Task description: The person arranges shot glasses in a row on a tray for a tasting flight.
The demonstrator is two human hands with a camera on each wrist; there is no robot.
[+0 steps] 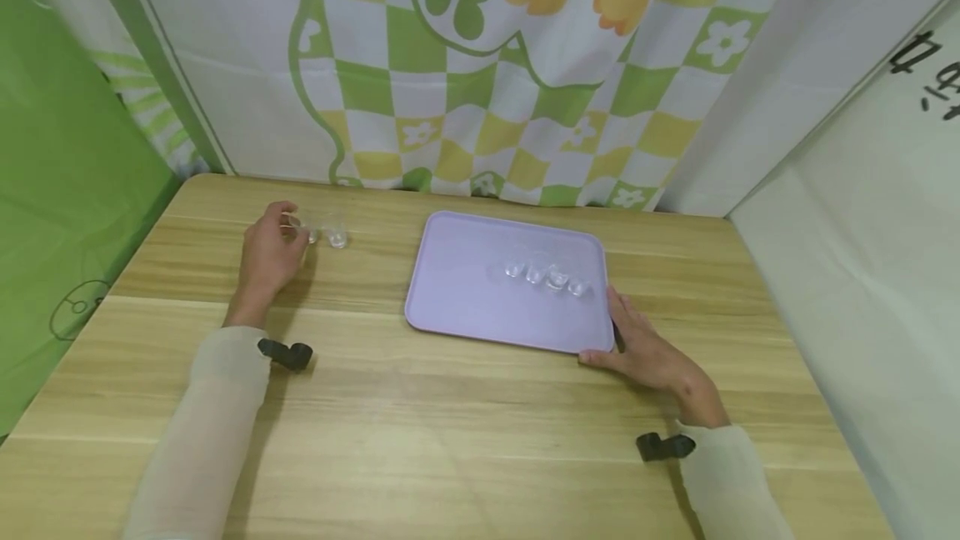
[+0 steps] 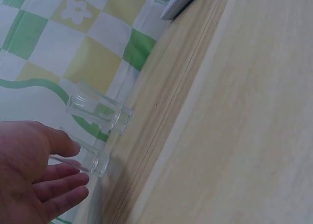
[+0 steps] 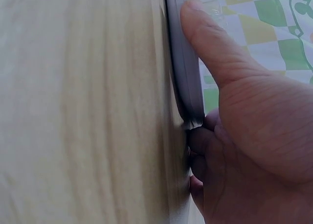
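Note:
At the table's back left, my left hand pinches a small clear glass between thumb and fingers; much of that glass is hidden by them. A second clear glass stands upright just to its right. In the middle right lies a lilac rectangular tray, with several similar clear glasses in a slanting row on its right half. My right hand grips the tray's near right corner, the thumb along the front edge and the fingers curled at the side, partly out of sight.
A light wooden table carries everything. Behind it hangs a checked, flowered curtain. Green cloth is at the left and a white wall at the right. Dark camera mounts sit on both sleeves.

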